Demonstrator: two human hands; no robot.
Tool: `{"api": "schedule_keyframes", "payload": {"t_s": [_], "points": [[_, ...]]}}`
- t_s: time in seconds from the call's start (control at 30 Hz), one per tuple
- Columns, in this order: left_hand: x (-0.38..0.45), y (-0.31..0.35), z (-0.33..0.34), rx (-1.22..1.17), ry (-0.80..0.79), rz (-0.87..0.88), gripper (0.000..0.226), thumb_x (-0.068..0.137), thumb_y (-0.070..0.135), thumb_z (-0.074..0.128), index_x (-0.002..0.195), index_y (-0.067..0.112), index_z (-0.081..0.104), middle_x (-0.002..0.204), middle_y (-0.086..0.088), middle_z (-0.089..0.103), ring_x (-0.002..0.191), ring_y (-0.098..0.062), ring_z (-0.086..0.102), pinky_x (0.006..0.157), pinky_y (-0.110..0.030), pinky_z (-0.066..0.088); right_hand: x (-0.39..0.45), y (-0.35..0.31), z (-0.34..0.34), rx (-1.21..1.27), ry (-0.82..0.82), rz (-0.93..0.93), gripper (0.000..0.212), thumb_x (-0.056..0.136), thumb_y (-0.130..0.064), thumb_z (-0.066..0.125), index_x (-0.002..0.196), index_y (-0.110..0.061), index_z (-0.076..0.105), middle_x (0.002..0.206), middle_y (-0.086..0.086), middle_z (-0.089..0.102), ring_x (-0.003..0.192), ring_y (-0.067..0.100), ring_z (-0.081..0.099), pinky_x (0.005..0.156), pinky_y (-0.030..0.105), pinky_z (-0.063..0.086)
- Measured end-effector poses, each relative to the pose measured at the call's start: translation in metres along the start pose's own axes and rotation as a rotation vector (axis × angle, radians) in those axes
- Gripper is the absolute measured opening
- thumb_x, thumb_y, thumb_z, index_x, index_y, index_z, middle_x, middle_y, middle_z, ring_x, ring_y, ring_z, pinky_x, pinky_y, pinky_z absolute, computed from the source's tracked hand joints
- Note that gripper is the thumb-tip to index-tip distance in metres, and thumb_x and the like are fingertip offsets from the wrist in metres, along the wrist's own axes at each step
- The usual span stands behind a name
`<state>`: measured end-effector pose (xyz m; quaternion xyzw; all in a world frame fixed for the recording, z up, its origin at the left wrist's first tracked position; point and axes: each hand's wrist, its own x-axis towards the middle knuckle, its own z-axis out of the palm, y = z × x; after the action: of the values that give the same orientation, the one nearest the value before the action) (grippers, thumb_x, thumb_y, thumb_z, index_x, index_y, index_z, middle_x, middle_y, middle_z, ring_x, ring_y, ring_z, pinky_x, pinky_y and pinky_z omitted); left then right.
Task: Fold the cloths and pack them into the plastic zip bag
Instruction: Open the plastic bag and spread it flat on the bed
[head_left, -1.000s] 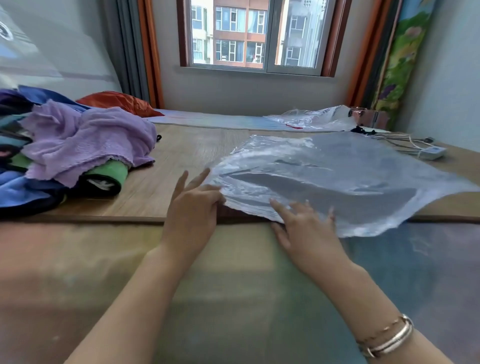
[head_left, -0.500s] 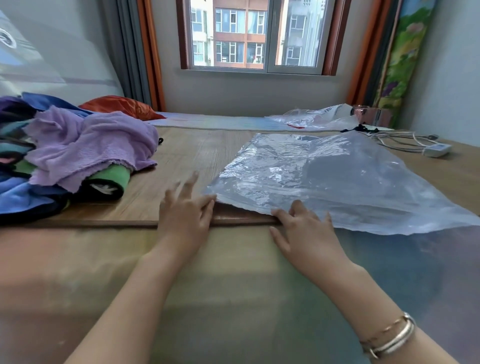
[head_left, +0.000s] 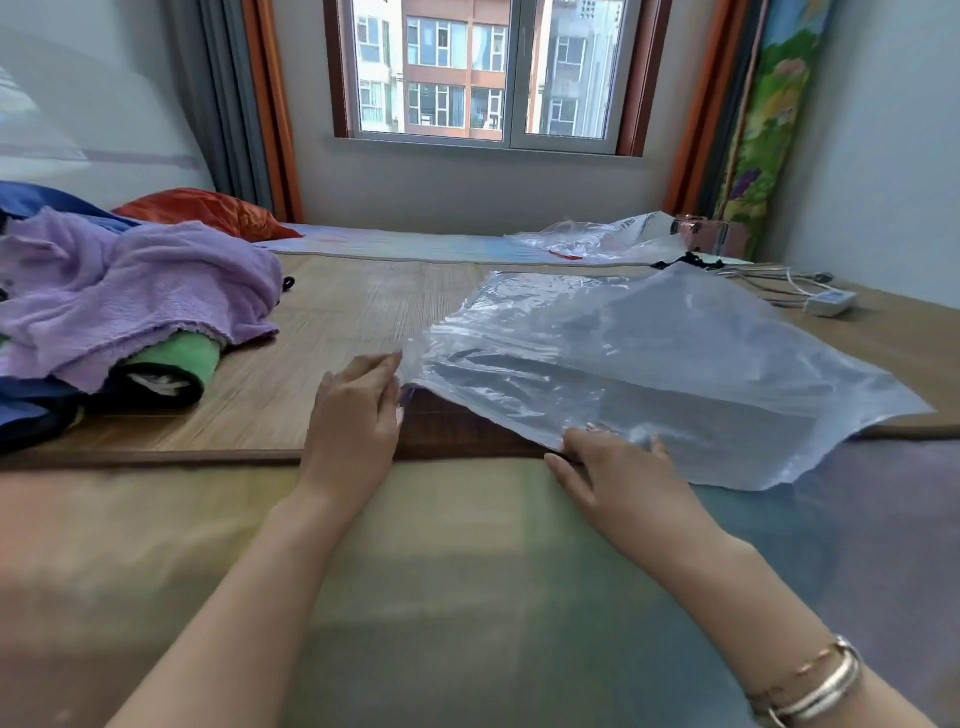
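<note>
A: Where is the plastic zip bag (head_left: 649, 364) lying?

B: Flat on the woven mat (head_left: 332, 332), its near edge lifted a little off the mat's dark border. The far right corner of the bag reaches toward a white adapter (head_left: 829, 303) with cables.

A: And the hands?

B: The left hand (head_left: 356, 415) is at the bag's near left corner, fingers extended along the edge, thumb and fingertips touching the plastic there. I cannot tell whether it is pinching the film or only touching it. The right hand (head_left: 613, 467) is on the bag's near edge further right; its fingertips go under the film and the thumb lies along the edge, so it grips the plastic. Bangles (head_left: 810, 691) sit on that wrist.

A: The cloths?

B: Heaped left of the bag, well apart from it, on the same mat. A purple cloth (head_left: 135, 296) lies on top, a green cloth (head_left: 176, 364) pokes out beneath it, and blue cloth (head_left: 31, 410) shows at the bottom. An orange cloth (head_left: 208, 210) sits behind the heap.

A: Anything beyond the bag?

B: A second crumpled clear bag (head_left: 597, 241) lies behind it, under the window (head_left: 488, 73).
</note>
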<state>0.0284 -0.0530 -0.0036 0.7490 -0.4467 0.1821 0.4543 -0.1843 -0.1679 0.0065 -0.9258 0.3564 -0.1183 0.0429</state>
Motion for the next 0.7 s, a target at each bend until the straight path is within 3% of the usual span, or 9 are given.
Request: {"api": "schedule_keyframes", "payload": {"t_s": [0.07,0.13,0.2,0.27,0.37,0.47,0.6,0.7], "points": [[0.004,0.005,-0.006,-0.092,0.069,-0.012,0.033,0.098,0.003,0.047,0.127,0.003,0.06,0.124,-0.003,0.06,0.111,-0.015,0.055,0.106,-0.021,0.035,0.0,0.0,-0.001,-0.02,0.004,0.005,0.026,0.1,-0.048,0.031,0.09,-0.026,0.04,0.101,-0.004,0.058,0.108,0.017,0.054,0.112,0.049,0.023],[0.008,0.01,-0.012,-0.167,0.108,-0.019,0.028,0.098,0.003,0.046,0.12,-0.001,0.064,0.121,0.0,0.058,0.108,0.0,0.049,0.095,0.0,0.028,0.0,-0.002,-0.001,-0.076,0.021,-0.004,0.027,0.1,-0.05,0.031,0.098,-0.026,0.044,0.105,-0.003,0.06,0.108,0.017,0.056,0.115,0.047,0.021],[0.01,0.012,-0.015,-0.201,0.066,-0.017,0.027,0.099,0.004,0.046,0.116,-0.002,0.065,0.119,0.004,0.056,0.104,0.008,0.046,0.09,0.005,0.026,-0.002,-0.005,-0.001,-0.115,0.043,-0.008,0.037,0.1,-0.051,0.031,0.114,-0.023,0.05,0.112,0.0,0.062,0.115,0.018,0.055,0.117,0.046,0.018],[0.006,0.012,-0.014,-0.192,-0.011,-0.002,0.027,0.098,0.004,0.047,0.117,-0.001,0.065,0.121,0.006,0.056,0.108,0.003,0.049,0.09,0.005,0.026,-0.002,-0.009,0.0,-0.127,0.06,-0.009,0.045,0.099,-0.053,0.03,0.122,-0.02,0.049,0.122,0.001,0.06,0.125,0.019,0.05,0.119,0.044,0.016],[-0.001,0.008,-0.008,-0.178,-0.115,0.013,0.029,0.097,0.004,0.05,0.122,0.001,0.063,0.133,0.002,0.055,0.12,-0.007,0.049,0.094,0.005,0.025,0.004,-0.014,0.004,-0.091,0.057,-0.003,0.051,0.099,-0.056,0.025,0.123,-0.017,0.048,0.128,0.002,0.057,0.13,0.021,0.044,0.117,0.045,0.018],[-0.006,0.004,-0.007,-0.159,-0.208,0.028,0.03,0.096,0.008,0.053,0.123,0.004,0.063,0.141,0.0,0.05,0.125,-0.006,0.046,0.101,-0.002,0.025,0.017,-0.013,0.008,-0.049,0.048,0.036,0.056,0.099,-0.057,0.02,0.126,-0.017,0.049,0.142,0.004,0.048,0.141,0.021,0.031,0.117,0.047,0.017],[-0.009,-0.008,-0.022,-0.031,-0.238,-0.016,0.045,0.083,0.029,0.045,0.117,0.01,0.069,0.142,-0.001,0.051,0.128,-0.02,0.051,0.111,-0.034,0.033,0.032,-0.014,0.015,-0.058,0.015,0.095,0.067,0.099,-0.056,0.013,0.151,-0.018,0.026,0.161,0.004,0.015,0.149,0.019,0.006,0.119,0.043,0.006],[-0.007,-0.023,-0.044,0.163,-0.146,-0.056,0.04,0.078,0.027,0.046,0.104,0.015,0.074,0.137,-0.004,0.056,0.12,-0.031,0.055,0.105,-0.05,0.036,0.034,-0.031,0.017,-0.029,0.136,0.022,0.062,0.102,-0.049,0.019,0.149,-0.009,0.031,0.158,0.011,0.026,0.146,0.022,0.021,0.116,0.035,0.018]]}}
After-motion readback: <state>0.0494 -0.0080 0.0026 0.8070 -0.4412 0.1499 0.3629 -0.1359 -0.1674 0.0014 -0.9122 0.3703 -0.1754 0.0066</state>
